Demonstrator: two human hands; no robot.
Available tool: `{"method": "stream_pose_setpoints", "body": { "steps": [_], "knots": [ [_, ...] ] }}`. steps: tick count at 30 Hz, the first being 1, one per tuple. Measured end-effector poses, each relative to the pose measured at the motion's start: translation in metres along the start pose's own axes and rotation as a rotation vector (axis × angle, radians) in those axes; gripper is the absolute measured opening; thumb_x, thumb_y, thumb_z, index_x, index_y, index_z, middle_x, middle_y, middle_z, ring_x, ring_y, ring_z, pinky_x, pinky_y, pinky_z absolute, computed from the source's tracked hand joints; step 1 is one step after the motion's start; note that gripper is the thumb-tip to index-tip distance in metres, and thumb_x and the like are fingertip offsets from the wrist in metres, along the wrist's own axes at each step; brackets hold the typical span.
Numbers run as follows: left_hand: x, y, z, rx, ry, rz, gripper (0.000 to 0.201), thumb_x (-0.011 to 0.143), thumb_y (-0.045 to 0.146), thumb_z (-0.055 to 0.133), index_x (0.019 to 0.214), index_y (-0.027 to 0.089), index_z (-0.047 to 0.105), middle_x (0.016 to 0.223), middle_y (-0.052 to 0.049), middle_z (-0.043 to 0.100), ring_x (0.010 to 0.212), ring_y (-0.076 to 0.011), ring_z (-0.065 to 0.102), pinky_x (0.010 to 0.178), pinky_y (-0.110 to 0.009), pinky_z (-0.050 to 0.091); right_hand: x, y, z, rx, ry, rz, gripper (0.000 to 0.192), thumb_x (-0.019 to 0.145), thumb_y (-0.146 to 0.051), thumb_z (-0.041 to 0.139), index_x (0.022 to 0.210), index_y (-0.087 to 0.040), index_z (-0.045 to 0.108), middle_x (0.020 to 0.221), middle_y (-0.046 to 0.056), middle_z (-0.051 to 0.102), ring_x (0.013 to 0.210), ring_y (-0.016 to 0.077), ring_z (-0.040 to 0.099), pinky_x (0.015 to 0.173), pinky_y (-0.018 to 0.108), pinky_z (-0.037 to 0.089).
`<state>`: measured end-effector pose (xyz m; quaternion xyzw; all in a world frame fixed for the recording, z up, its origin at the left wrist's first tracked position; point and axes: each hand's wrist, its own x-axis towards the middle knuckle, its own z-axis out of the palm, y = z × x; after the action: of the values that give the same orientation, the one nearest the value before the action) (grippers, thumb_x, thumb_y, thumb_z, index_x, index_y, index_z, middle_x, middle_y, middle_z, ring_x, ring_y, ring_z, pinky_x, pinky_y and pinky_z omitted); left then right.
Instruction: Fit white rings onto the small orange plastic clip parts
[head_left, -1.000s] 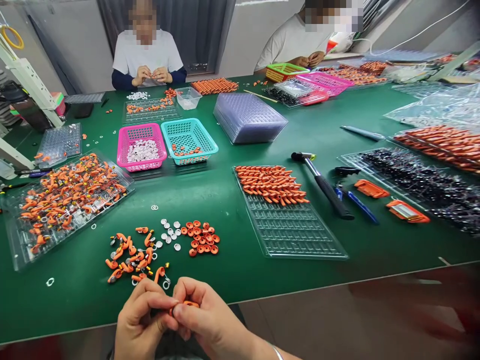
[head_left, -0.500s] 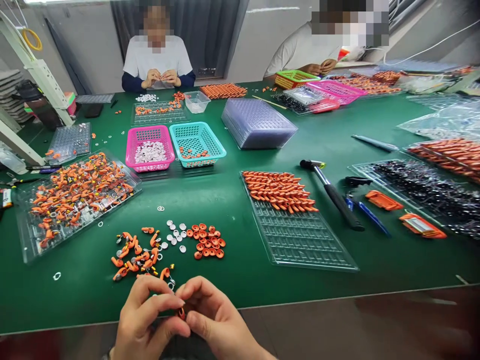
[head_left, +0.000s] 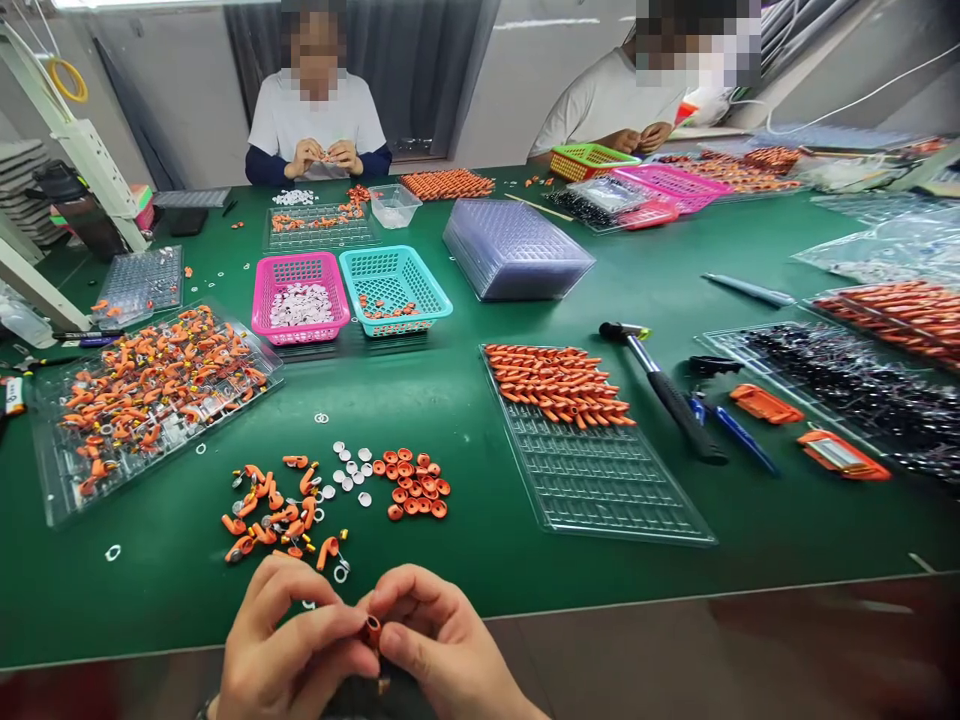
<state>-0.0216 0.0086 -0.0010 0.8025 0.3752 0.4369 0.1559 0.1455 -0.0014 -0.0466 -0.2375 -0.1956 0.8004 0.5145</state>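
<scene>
My left hand (head_left: 292, 640) and my right hand (head_left: 442, 640) meet at the table's near edge. Both pinch a small orange earbud shell (head_left: 373, 626) between thumb and fingertips; a dark oval opening shows on it, and fingers cover most of the rest. Something small hangs just below it, too blurred to name. Just beyond my hands lies a loose heap of orange earbud shells (head_left: 281, 510) with yellow and silver bits attached. Beside it are several white discs (head_left: 349, 463) and a cluster of round orange caps (head_left: 414, 480).
A clear tray (head_left: 622, 480) of orange stems, a hammer (head_left: 679, 410) and a blue pen (head_left: 742, 437) lie to the right. At left is a heaped tray (head_left: 56, 480). Farther back stand a pink basket (head_left: 300, 335), a turquoise basket (head_left: 397, 325) and stacked trays (head_left: 517, 250). Two people sit opposite.
Both hands have shifted slightly down and right with the earbud shell, which has turned so its opening shows more. A small piece now shows below it.
</scene>
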Motion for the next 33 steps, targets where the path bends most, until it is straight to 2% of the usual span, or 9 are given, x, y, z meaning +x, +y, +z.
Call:
{"method": "stream_pose_setpoints", "body": {
  "steps": [3, 5, 10, 13, 18, 27, 33],
  "knots": [
    [-0.0061, -0.0022, -0.0016, 0.011, -0.029, 0.022, 0.018, 0.087, 0.010, 0.068, 0.103, 0.020, 0.070, 0.085, -0.003, 0.062, 0.082, -0.0186, 0.057, 0.072, -0.032, 0.053, -0.0011, -0.0017, 0.0004, -0.065, 0.008, -0.022, 0.017, 0.069, -0.028, 0.089, 0.082, -0.021, 0.080, 0.076, 0.004, 0.079, 0.064, 0.0120, 0.070, 0.061, 0.018, 0.057],
    [-0.0085, -0.0027, -0.0018, 0.027, -0.018, 0.053, 0.022, 0.086, 0.007, 0.068, 0.104, 0.020, 0.072, 0.087, -0.004, 0.062, 0.084, -0.0196, 0.056, 0.072, -0.032, 0.053, -0.0015, -0.0016, 0.0003, -0.081, -0.001, -0.029, 0.017, 0.070, -0.029, 0.089, 0.084, -0.022, 0.082, 0.075, 0.003, 0.079, 0.063, 0.0123, 0.070, 0.061, 0.019, 0.058],
    [-0.0071, -0.0005, -0.0024, 0.097, 0.033, 0.135, 0.021, 0.087, 0.006, 0.064, 0.103, 0.016, 0.074, 0.087, -0.006, 0.062, 0.086, -0.0196, 0.055, 0.069, -0.030, 0.053, -0.0022, -0.0011, -0.0014, -0.129, -0.026, -0.055, 0.016, 0.071, -0.026, 0.088, 0.086, -0.025, 0.083, 0.086, 0.004, 0.081, 0.067, 0.0127, 0.072, 0.064, 0.018, 0.059],
    [-0.0039, 0.0015, -0.0034, 0.132, 0.053, 0.169, 0.019, 0.087, 0.006, 0.064, 0.101, 0.015, 0.074, 0.085, -0.005, 0.062, 0.085, -0.0190, 0.056, 0.068, -0.030, 0.054, -0.0030, -0.0012, -0.0025, -0.194, -0.014, -0.102, 0.015, 0.071, -0.024, 0.088, 0.084, -0.026, 0.083, 0.085, 0.003, 0.080, 0.071, 0.0132, 0.072, 0.064, 0.017, 0.058],
    [0.0001, 0.0037, -0.0042, 0.204, 0.077, 0.242, 0.012, 0.088, 0.011, 0.065, 0.095, 0.016, 0.074, 0.077, -0.003, 0.064, 0.077, -0.0172, 0.057, 0.066, -0.029, 0.055, -0.0036, -0.0007, -0.0016, -0.202, -0.013, -0.147, 0.014, 0.071, -0.024, 0.088, 0.084, -0.027, 0.083, 0.084, 0.003, 0.080, 0.068, 0.0130, 0.072, 0.060, 0.017, 0.059],
    [-0.0019, 0.0047, -0.0041, 0.178, 0.043, 0.214, 0.013, 0.092, 0.014, 0.061, 0.097, 0.017, 0.073, 0.070, -0.002, 0.068, 0.070, -0.0163, 0.064, 0.064, -0.030, 0.056, -0.0051, 0.0047, 0.0010, -0.209, 0.024, -0.190, 0.014, 0.068, -0.026, 0.090, 0.080, -0.027, 0.083, 0.078, 0.004, 0.078, 0.064, 0.0146, 0.071, 0.058, 0.021, 0.058],
    [-0.0011, 0.0046, -0.0048, 0.171, 0.044, 0.203, 0.013, 0.092, 0.014, 0.061, 0.097, 0.017, 0.073, 0.070, -0.002, 0.069, 0.070, -0.0170, 0.065, 0.065, -0.031, 0.056, -0.0045, 0.0071, 0.0029, -0.163, 0.034, -0.147, 0.011, 0.069, -0.027, 0.089, 0.078, -0.025, 0.083, 0.078, 0.004, 0.078, 0.061, 0.0127, 0.069, 0.057, 0.020, 0.058]
  ]
}}
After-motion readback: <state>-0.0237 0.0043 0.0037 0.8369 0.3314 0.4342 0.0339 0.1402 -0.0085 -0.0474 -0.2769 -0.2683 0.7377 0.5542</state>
